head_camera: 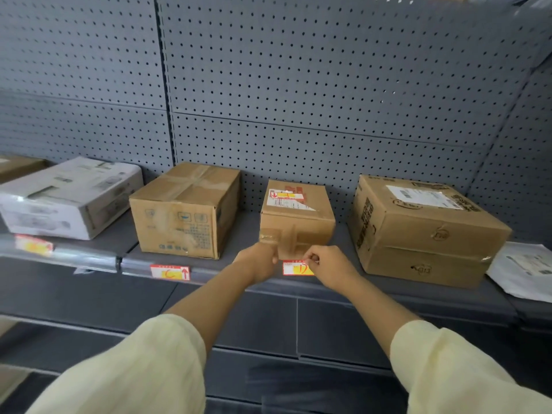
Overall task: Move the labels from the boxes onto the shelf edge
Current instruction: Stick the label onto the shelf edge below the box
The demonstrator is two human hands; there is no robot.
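Note:
A red-and-yellow label (295,268) marked "D" lies against the shelf edge (388,289) below a small cardboard box (297,216). My right hand (330,265) pinches the label's upper right corner. My left hand (260,262) is at its left end, fingers closed by the box's taped front. Another red-and-yellow label (283,195) is stuck on top of the small box. Two more labels sit on the shelf edge: one marked "C" (170,272) under a larger brown box (185,210), and one (33,244) under a white box (70,197).
A big brown box (424,231) with a white shipping sticker stands at the right, a white mailer bag (525,268) beyond it. Grey pegboard (298,85) backs the shelf. Another cardboard box (18,167) shows at the far left.

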